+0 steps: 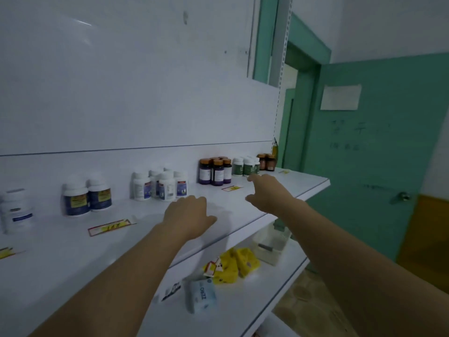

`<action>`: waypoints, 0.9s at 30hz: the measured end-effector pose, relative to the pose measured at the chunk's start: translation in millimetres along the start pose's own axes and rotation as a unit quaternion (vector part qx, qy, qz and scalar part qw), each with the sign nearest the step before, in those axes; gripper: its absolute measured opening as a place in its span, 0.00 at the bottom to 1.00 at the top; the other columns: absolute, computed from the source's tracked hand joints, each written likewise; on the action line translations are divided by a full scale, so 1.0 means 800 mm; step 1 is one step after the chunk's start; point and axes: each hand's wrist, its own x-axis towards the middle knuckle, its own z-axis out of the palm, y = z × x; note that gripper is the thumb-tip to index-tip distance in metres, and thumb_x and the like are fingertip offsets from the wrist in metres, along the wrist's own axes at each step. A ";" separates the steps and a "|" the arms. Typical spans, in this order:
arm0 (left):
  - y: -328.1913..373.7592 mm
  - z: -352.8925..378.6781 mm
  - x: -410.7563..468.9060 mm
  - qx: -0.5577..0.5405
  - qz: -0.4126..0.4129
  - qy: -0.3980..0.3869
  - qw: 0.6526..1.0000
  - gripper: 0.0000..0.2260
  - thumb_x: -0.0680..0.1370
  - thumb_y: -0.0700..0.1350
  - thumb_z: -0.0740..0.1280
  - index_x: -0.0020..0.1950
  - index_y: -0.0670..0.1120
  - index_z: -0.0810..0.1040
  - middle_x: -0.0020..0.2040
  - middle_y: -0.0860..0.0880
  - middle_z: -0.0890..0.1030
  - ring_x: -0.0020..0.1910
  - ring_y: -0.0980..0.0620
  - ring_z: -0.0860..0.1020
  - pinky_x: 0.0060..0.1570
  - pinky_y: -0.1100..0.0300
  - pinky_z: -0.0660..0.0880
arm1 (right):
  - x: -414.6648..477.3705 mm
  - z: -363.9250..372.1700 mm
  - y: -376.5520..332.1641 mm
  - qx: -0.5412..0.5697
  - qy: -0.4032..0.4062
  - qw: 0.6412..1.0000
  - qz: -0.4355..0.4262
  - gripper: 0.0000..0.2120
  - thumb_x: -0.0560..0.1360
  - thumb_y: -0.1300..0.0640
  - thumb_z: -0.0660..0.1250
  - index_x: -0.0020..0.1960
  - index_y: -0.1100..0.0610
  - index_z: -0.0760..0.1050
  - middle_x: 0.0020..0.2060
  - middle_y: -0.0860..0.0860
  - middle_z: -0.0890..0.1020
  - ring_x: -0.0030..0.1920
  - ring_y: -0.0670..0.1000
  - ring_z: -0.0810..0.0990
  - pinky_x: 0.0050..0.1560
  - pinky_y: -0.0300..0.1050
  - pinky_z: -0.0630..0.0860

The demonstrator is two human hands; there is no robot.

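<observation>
Reaching right hand [267, 193] near green-labelled, white-capped bottles [246, 167]; left hand [192, 215] over shelf [308, 184]

White-capped green-labelled bottles [248, 167] stand upright, clustered on the shelf [308, 183].

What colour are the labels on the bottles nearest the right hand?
Green labels, best in the head view.

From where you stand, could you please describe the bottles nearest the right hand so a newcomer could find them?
Start at the upper white shelf and follow its back row towards the right end. The green-labelled bottles stand just beyond the right hand, between purple-labelled bottles with orange caps and small brown bottles. Only they pair white caps with green labels.
</observation>
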 end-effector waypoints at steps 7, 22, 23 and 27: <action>0.031 0.016 0.082 0.037 -0.038 0.003 0.999 0.20 0.80 0.58 0.56 0.62 0.44 0.70 0.60 0.43 0.73 0.59 0.44 0.73 0.52 0.53 0.69 | 0.094 0.019 0.046 0.015 -0.018 0.999 -0.038 0.22 0.77 0.55 0.64 0.69 0.58 0.66 0.63 0.57 0.74 0.62 0.57 0.73 0.58 0.48 0.72; -0.088 0.032 0.133 0.014 -0.250 0.075 0.965 0.23 0.77 0.62 0.59 0.62 0.47 0.73 0.57 0.45 0.76 0.54 0.47 0.75 0.53 0.56 0.73 | 0.257 0.070 -0.080 0.064 -0.053 0.953 -0.290 0.24 0.80 0.52 0.60 0.73 0.56 0.61 0.67 0.59 0.68 0.66 0.58 0.68 0.62 0.49 0.68; -0.092 0.038 0.130 0.008 -0.262 0.081 0.962 0.23 0.76 0.63 0.59 0.61 0.47 0.73 0.56 0.45 0.77 0.53 0.47 0.75 0.53 0.56 0.74 | 0.263 0.074 -0.087 0.070 -0.057 0.947 -0.310 0.24 0.80 0.52 0.60 0.73 0.56 0.61 0.68 0.59 0.68 0.66 0.58 0.68 0.62 0.48 0.68; -0.090 0.058 0.127 0.024 -0.337 0.068 0.939 0.26 0.76 0.64 0.57 0.63 0.45 0.71 0.59 0.45 0.74 0.56 0.48 0.73 0.54 0.57 0.71 | 0.282 0.090 -0.116 0.090 -0.066 0.919 -0.379 0.22 0.80 0.52 0.59 0.72 0.56 0.63 0.67 0.59 0.68 0.66 0.58 0.68 0.64 0.50 0.68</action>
